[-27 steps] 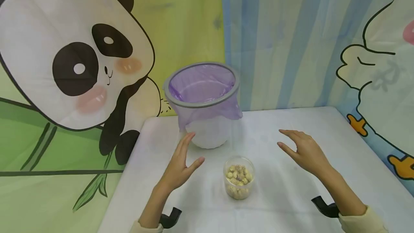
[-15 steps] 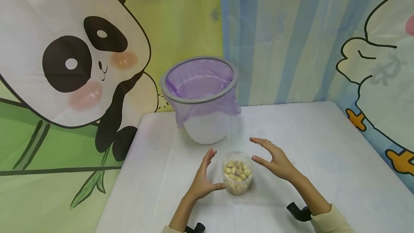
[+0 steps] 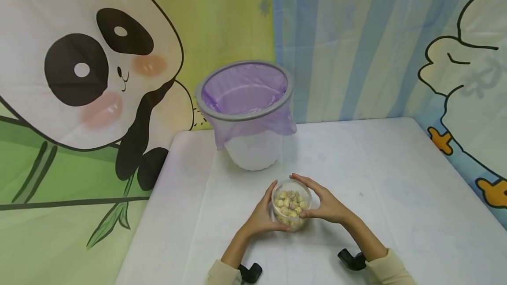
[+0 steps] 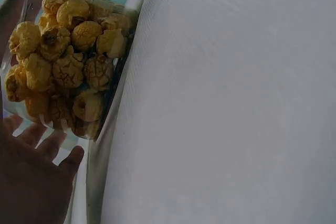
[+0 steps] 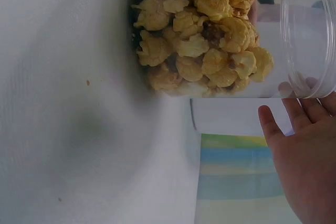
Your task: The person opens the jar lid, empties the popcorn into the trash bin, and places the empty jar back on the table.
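Note:
A clear plastic jar [image 3: 292,184] of pale yellow popcorn [image 3: 291,203] stands on the white table near the middle of the head view. My left hand [image 3: 261,218] holds its left side, with the thumb along the near side. From the right, my right hand [image 3: 328,208] grips it, fingers around the far side and thumb near the front rim. Close up in the left wrist view, the popcorn [image 4: 68,66] shows through the wall beside my left hand [image 4: 34,174]. The jar's open rim [image 5: 307,80] lies by my right hand [image 5: 310,150] in the right wrist view.
Behind the jar stands a white bin [image 3: 253,151] with a grey ring [image 3: 245,116] and a purple bag [image 3: 245,87] lining it. The white table [image 3: 356,157] ends at printed cloth walls with a panda [image 3: 95,113] at left. Black wrist mounts [image 3: 250,272] hang at both wrists.
Both hands have come inward from either side of the jar and now hold it between them. The view has tilted slightly, while the bin stays in place.

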Tool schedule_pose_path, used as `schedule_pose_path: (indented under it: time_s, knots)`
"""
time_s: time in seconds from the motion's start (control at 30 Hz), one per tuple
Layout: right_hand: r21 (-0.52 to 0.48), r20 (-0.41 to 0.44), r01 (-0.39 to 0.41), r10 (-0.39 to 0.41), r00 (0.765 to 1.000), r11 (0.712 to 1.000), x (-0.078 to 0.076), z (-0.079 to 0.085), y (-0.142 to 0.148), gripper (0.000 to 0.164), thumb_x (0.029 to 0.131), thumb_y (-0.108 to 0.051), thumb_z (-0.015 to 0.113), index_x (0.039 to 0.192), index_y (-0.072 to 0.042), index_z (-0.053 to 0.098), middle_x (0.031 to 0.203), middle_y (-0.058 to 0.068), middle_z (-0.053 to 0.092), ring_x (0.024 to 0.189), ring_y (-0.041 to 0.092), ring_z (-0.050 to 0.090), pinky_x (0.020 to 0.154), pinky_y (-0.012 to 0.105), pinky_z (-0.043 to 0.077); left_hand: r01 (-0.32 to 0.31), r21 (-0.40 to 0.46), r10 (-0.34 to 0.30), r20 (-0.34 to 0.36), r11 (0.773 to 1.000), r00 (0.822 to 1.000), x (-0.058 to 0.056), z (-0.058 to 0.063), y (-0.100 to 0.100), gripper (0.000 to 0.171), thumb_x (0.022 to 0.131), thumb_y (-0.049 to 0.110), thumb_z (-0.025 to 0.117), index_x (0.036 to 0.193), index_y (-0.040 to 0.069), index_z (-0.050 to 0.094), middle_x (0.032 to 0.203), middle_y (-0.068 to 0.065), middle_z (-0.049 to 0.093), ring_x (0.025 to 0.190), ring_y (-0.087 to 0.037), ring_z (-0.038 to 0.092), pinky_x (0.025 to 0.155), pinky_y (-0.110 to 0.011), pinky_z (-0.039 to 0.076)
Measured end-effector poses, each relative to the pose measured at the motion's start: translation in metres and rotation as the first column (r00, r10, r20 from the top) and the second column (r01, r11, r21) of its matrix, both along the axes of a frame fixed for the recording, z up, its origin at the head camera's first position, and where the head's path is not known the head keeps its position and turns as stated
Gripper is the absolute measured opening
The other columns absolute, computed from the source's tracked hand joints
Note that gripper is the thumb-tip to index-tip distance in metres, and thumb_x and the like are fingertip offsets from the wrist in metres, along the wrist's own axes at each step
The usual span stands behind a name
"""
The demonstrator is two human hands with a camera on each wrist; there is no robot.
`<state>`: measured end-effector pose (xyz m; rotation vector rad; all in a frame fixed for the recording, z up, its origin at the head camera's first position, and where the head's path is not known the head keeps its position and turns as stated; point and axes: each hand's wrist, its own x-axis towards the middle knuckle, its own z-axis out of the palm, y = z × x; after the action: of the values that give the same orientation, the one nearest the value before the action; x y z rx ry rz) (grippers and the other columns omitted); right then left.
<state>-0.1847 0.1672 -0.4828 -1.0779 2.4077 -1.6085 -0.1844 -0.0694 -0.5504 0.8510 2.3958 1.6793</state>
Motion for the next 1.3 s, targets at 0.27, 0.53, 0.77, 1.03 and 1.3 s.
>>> schedule_pose_path:
  time_s: [0.27,0.53,0.77,1.03,1.3]
  knots:
    - [-0.015,0.009,-0.008,0.008,1.0,1.0,0.004,0.004,-0.005,0.101,0.062,-0.015,0.083,0.145,-0.01,0.027,0.147,0.008,0.031,0.134,0.029,0.024,0.093,0.07,0.022,0.075,0.081,-0.074,-0.015,0.994,0.997,-0.003,-0.007,0.01,0.123,0.057,0.019,0.089,0.148,0.024,0.007,0.144,-0.012,0.031,0.127,-0.017,0.037,0.104,-0.039,0.03]
    - [0.03,-0.015,0.027,-0.026,1.0,0.999,0.003,0.005,-0.006,0.099,0.064,-0.019,0.084,0.145,-0.01,0.028,0.146,0.005,0.032,0.134,0.026,0.026,0.095,0.066,0.025,0.028,0.072,-0.026,-0.018,0.997,0.999,0.0,-0.003,0.013,0.113,0.058,0.02,0.088,0.145,0.022,0.016,0.138,-0.003,0.038,0.123,-0.018,0.042,0.1,-0.037,0.036]
    - [0.037,-0.001,0.038,-0.038,0.999,0.999,-0.002,0.0,-0.001,0.098,0.063,-0.024,0.085,0.145,-0.016,0.03,0.146,-0.001,0.032,0.134,0.023,0.025,0.096,0.064,0.024,0.019,0.079,-0.017,-0.027,0.997,0.999,-0.002,-0.001,0.015,0.108,0.059,0.022,0.087,0.144,0.013,0.021,0.136,-0.002,0.04,0.12,-0.017,0.044,0.098,-0.037,0.038]
    - [0.044,-0.007,0.044,-0.044,0.999,0.998,-0.001,0.002,0.002,0.1,0.063,-0.022,0.084,0.146,-0.016,0.028,0.146,-0.001,0.031,0.134,0.023,0.024,0.095,0.065,0.026,-0.028,0.012,0.029,-0.045,1.0,0.999,-0.001,0.013,0.016,0.105,0.056,0.028,0.087,0.14,0.012,0.026,0.131,-0.001,0.044,0.116,-0.015,0.047,0.095,-0.036,0.041]
    - [0.045,-0.015,0.11,-0.109,0.994,0.993,0.001,0.007,-0.001,0.106,0.059,-0.021,0.087,0.146,-0.014,0.026,0.146,0.002,0.029,0.128,0.03,0.031,0.087,0.06,0.038,-0.194,-0.154,0.159,-0.218,0.969,0.963,0.007,0.037,0.022,0.107,0.057,0.048,0.083,0.139,0.013,0.025,0.127,-0.004,0.042,0.113,-0.018,0.041,0.091,-0.04,0.04]
